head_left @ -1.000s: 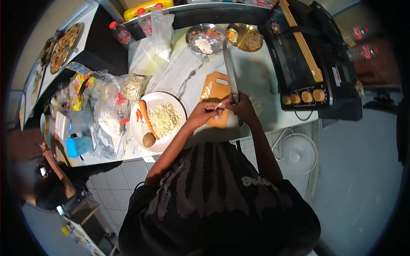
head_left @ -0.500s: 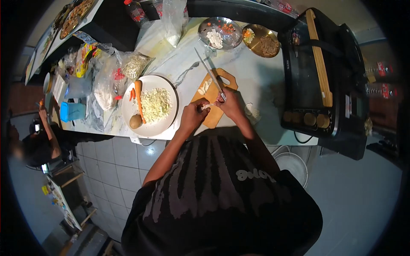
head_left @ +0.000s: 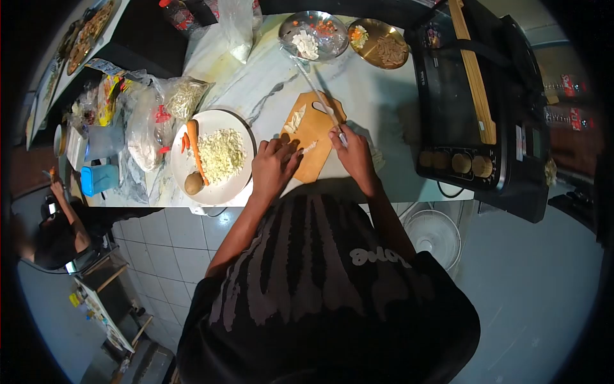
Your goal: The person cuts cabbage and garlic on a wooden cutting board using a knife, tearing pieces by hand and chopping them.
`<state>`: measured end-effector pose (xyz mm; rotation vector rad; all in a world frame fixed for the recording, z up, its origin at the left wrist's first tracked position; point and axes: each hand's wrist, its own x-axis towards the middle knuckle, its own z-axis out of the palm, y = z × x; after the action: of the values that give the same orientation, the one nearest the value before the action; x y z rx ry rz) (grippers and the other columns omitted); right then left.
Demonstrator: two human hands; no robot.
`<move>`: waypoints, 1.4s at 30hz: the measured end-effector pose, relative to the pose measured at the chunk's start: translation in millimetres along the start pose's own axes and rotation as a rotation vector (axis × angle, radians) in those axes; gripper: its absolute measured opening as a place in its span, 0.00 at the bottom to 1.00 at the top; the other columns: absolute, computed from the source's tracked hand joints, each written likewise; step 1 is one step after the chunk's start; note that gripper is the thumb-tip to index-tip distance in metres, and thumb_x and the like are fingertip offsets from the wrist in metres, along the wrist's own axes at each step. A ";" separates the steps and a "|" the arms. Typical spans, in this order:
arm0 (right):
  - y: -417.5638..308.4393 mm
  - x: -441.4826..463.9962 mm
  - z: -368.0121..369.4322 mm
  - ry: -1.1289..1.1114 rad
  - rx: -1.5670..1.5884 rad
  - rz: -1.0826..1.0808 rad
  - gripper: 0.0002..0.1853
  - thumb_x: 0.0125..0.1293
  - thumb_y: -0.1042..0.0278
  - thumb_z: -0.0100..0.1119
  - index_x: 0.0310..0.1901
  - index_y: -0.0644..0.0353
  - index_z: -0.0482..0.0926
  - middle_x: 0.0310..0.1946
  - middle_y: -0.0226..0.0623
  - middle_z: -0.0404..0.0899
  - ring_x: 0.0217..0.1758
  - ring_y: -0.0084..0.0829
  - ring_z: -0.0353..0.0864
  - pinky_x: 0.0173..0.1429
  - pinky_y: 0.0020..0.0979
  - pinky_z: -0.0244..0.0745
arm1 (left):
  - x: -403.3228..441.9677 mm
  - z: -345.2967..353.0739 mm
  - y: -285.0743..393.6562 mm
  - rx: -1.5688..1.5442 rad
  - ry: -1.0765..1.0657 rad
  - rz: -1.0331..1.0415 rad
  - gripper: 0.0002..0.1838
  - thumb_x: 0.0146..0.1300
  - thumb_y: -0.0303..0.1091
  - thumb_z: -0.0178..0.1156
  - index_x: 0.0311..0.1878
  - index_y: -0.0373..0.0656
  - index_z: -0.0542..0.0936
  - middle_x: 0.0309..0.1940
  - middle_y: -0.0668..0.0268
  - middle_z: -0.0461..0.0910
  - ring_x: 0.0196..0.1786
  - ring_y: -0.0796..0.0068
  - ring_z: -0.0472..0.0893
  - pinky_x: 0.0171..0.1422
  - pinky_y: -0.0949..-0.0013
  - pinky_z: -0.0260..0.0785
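My right hand (head_left: 353, 155) is closed around the handle of a kitchen knife (head_left: 318, 91). The blade points away from me across the far end of a wooden cutting board (head_left: 311, 168). A small pale strip of food (head_left: 309, 147) lies on the board. Close beside it is my left hand (head_left: 274, 165), fingers apart and resting at the board's left edge; I cannot tell whether the thumb touches the strip. Several cut white pieces (head_left: 295, 120) sit farther up the board. What the white food is does not show clearly.
Left of the board, a white plate (head_left: 238, 185) bears chopped pale vegetable, a carrot (head_left: 194, 137) and a round brown vegetable (head_left: 194, 184). Two metal bowls with cut food stand behind. A black oven (head_left: 448, 115) is at right, plastic bags (head_left: 146, 131) at left. Another person's arm (head_left: 71, 214) shows far left.
My hands have moved apart. My left hand has let go of the pale strip and spread its fingers; my right hand has shifted right with the knife. The whole view has shifted slightly.
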<state>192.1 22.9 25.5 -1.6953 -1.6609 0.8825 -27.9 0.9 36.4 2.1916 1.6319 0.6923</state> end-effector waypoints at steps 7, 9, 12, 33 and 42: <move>-21.0 -90.0 -38.4 -0.179 0.010 0.174 0.25 0.78 0.64 0.44 0.74 0.45 0.64 0.45 0.57 0.81 0.46 0.55 0.82 0.49 0.46 0.75 | 5.3 41.4 -13.7 -0.010 0.007 0.419 0.19 0.59 0.31 0.69 0.56 0.46 0.83 0.51 0.67 0.82 0.50 0.64 0.78 0.55 0.63 0.73; -11.3 -116.4 -37.1 -0.174 -0.025 0.111 0.26 0.79 0.65 0.41 0.76 0.43 0.61 0.46 0.57 0.81 0.49 0.57 0.82 0.52 0.47 0.75 | 3.9 46.7 -14.8 0.013 0.065 0.480 0.18 0.60 0.31 0.68 0.55 0.44 0.84 0.52 0.69 0.82 0.50 0.65 0.79 0.55 0.63 0.72; -13.3 -142.7 -37.1 -0.082 -0.104 -0.079 0.26 0.79 0.64 0.39 0.76 0.42 0.61 0.47 0.59 0.80 0.51 0.60 0.80 0.55 0.52 0.73 | 1.1 51.8 -20.4 -0.020 0.091 0.486 0.18 0.61 0.31 0.68 0.55 0.44 0.84 0.51 0.69 0.83 0.50 0.66 0.78 0.54 0.63 0.71; -38.9 -145.1 -41.3 -0.374 -0.303 0.251 0.35 0.72 0.72 0.43 0.79 0.35 0.52 0.39 0.59 0.81 0.39 0.59 0.83 0.43 0.56 0.74 | 4.2 56.9 -32.7 -0.104 0.053 0.540 0.20 0.59 0.28 0.66 0.56 0.42 0.83 0.56 0.69 0.81 0.48 0.66 0.78 0.51 0.62 0.69; -23.3 -142.5 -22.1 -0.250 -0.359 0.105 0.37 0.70 0.74 0.45 0.78 0.33 0.54 0.31 0.54 0.80 0.34 0.56 0.83 0.37 0.54 0.76 | 4.9 58.5 -34.3 -0.072 0.065 0.555 0.18 0.59 0.31 0.66 0.54 0.38 0.84 0.54 0.68 0.82 0.51 0.67 0.76 0.53 0.63 0.68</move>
<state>196.4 -117.9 64.4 -1.9918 -2.0084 0.9183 -21.7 17.5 -29.2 2.6064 0.9920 0.9531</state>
